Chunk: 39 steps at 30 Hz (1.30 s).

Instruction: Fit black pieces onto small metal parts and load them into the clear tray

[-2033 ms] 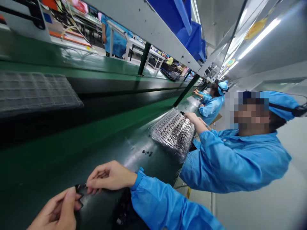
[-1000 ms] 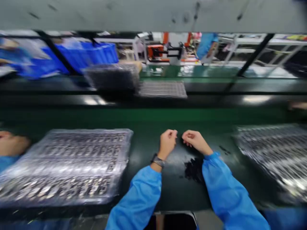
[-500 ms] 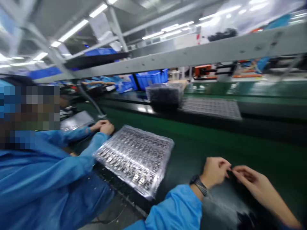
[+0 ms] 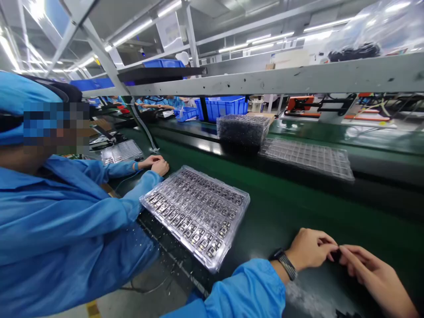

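Observation:
My left hand (image 4: pixel 309 249), with a dark watch on its wrist, is closed in a pinch over the dark green work surface at the lower right. Facing it, my right hand (image 4: pixel 374 269) pinches too. Between the fingertips of both sits a small black piece (image 4: pixel 336 255), mostly covered, so its kind does not show. To the left of my hands, a clear plastic tray (image 4: pixel 232 232) holds rows of small circuit boards (image 4: pixel 213 248). Part of a black pile (image 4: pixel 346 314) shows at the bottom edge, below my hands.
A co-worker in a blue smock (image 4: pixel 82 212) sits at left, hands (image 4: pixel 160 167) near the tray's far corner. Behind stand a stack of clear trays (image 4: pixel 243 128), an empty-looking clear tray (image 4: pixel 308 157) and a blue bin (image 4: pixel 223 107). A metal beam (image 4: pixel 265 79) crosses above.
The view has shifted and sharpened, so the bench, tray and both my hands appear further right. My hands stay pinched together; the black piece between them shows more plainly.

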Each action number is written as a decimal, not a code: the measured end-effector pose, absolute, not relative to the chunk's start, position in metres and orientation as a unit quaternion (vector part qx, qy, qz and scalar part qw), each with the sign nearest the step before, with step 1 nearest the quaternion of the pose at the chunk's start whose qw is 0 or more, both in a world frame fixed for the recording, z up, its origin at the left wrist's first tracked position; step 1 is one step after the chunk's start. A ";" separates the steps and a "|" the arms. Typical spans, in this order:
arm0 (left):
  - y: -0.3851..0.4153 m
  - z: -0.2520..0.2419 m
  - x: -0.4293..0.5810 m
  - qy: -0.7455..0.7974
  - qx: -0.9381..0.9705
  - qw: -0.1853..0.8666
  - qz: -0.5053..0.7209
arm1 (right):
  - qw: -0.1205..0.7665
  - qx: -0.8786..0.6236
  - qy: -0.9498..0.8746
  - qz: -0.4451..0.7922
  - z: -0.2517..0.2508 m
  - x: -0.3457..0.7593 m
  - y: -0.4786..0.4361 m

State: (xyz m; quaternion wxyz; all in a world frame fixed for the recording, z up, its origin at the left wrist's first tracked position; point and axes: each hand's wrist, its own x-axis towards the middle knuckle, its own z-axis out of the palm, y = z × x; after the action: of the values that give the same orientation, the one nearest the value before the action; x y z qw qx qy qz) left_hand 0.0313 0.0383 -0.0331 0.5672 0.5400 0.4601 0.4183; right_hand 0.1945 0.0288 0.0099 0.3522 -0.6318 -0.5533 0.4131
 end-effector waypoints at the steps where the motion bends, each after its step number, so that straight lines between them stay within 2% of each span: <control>1: 0.039 -0.034 0.032 0.462 0.533 0.574 0.416 | 0.357 -0.629 -0.548 0.420 0.011 0.193 0.028; 39: 0.045 -0.038 0.034 0.423 0.512 0.578 0.475 | 0.394 -0.568 -0.562 0.453 -0.005 0.193 0.028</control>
State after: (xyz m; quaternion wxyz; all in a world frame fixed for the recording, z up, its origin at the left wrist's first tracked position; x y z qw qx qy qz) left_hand 0.0335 0.0453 -0.0377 0.5782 0.5115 0.4226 0.4748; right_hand 0.1931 0.0278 -0.0053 0.3943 -0.5684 -0.5625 0.4528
